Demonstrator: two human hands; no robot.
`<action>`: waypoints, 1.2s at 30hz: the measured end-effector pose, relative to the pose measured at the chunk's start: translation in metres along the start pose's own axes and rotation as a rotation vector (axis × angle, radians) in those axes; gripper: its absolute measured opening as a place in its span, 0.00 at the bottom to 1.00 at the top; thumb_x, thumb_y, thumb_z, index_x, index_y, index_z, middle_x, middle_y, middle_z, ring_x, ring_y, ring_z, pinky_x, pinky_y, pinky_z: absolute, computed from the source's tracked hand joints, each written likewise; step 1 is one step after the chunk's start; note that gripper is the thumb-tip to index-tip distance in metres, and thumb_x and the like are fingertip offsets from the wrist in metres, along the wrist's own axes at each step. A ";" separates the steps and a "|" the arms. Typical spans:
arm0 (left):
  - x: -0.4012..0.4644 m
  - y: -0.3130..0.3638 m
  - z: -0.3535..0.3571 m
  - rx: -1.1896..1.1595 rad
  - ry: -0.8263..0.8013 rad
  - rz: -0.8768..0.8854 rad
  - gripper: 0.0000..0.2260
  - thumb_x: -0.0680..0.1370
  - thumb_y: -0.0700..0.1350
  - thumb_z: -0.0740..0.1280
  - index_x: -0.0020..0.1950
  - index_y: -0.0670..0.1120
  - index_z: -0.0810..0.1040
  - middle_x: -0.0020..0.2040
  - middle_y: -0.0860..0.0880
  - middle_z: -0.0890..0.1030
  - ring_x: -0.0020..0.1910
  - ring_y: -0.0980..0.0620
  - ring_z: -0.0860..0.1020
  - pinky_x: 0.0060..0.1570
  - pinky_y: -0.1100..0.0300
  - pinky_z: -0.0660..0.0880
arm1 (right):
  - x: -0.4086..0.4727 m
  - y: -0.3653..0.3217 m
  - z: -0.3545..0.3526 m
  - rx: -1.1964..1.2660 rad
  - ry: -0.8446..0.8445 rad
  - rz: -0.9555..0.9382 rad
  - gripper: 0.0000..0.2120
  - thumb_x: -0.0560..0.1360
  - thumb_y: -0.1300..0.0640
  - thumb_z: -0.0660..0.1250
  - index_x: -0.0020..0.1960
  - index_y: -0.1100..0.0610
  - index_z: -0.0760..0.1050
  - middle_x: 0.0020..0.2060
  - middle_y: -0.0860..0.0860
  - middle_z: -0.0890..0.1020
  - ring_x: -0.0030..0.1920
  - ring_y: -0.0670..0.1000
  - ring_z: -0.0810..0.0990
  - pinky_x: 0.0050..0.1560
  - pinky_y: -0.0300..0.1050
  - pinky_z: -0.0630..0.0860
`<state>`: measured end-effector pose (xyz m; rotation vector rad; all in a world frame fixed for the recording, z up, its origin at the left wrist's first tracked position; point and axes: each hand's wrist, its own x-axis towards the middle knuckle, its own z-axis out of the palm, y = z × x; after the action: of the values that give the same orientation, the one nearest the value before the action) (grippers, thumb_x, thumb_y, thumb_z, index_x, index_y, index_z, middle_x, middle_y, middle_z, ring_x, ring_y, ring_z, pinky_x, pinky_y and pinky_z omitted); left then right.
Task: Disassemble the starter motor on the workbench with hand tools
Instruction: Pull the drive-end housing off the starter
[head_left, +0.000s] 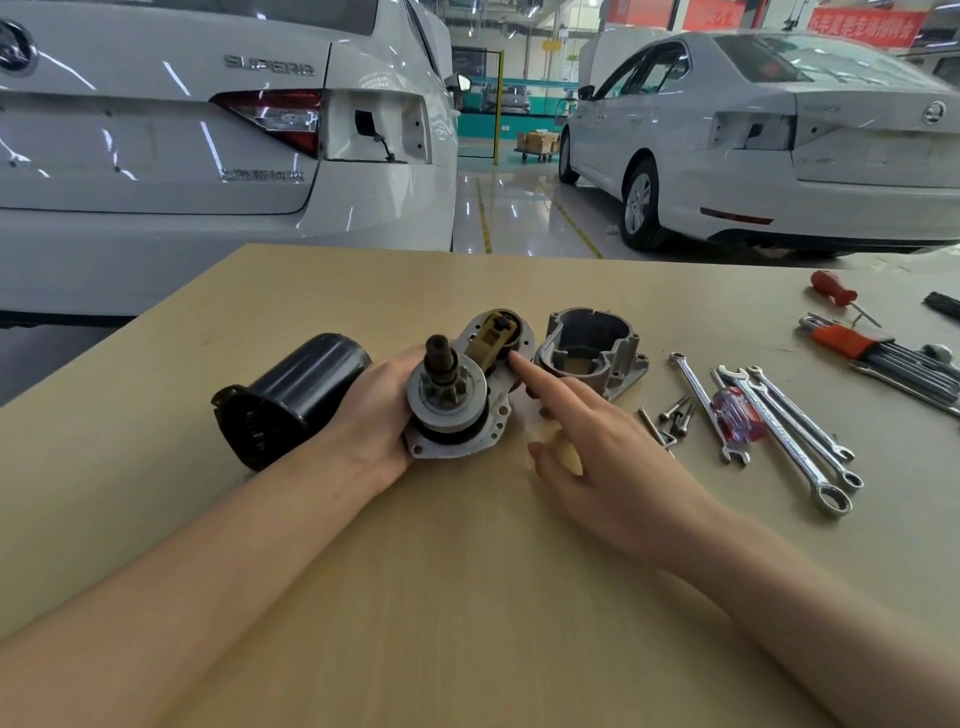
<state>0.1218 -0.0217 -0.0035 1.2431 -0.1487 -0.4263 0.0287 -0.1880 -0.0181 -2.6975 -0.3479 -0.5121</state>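
Observation:
The starter motor's drive assembly (447, 400) stands at the middle of the workbench, pinion gear and shaft pointing up, with a tan shift lever (491, 343) on its grey plate. My left hand (371, 415) grips this assembly from the left side. My right hand (597, 447) has its index finger stretched out, the tip touching the plate beside the lever; the other fingers are loosely bent. The black motor housing (291, 400) lies on its side to the left. The grey aluminium nose housing (592, 353) sits just right of the assembly.
Right of the parts lie loose bolts (675, 413), several combination wrenches (789, 431), a clear red-handled screwdriver (737, 415), a hex key set (872, 348) and a red-handled tool (834, 288). Two white cars stand beyond the bench's far edge.

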 end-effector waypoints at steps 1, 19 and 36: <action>0.001 0.000 0.000 -0.004 -0.007 0.004 0.07 0.82 0.41 0.56 0.52 0.39 0.71 0.35 0.48 0.75 0.34 0.54 0.73 0.41 0.60 0.69 | 0.000 0.001 0.000 -0.045 -0.002 -0.009 0.35 0.78 0.58 0.62 0.78 0.45 0.46 0.57 0.46 0.73 0.57 0.46 0.71 0.50 0.32 0.63; -0.006 -0.014 0.021 0.177 0.271 0.208 0.10 0.80 0.48 0.65 0.57 0.44 0.77 0.47 0.47 0.82 0.47 0.50 0.81 0.46 0.59 0.78 | 0.009 -0.035 0.013 0.363 0.332 0.171 0.23 0.61 0.43 0.79 0.39 0.46 0.65 0.34 0.38 0.76 0.36 0.35 0.74 0.33 0.27 0.66; -0.024 0.011 0.021 -0.364 0.042 0.231 0.17 0.81 0.46 0.58 0.70 0.49 0.66 0.55 0.48 0.81 0.47 0.50 0.84 0.43 0.53 0.79 | 0.001 -0.019 0.010 0.308 0.469 -0.076 0.21 0.63 0.53 0.77 0.49 0.57 0.70 0.40 0.38 0.75 0.41 0.34 0.75 0.40 0.23 0.67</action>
<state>0.0956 -0.0281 0.0166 0.8646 -0.1681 -0.2139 0.0268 -0.1664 -0.0201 -2.1923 -0.3608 -0.9978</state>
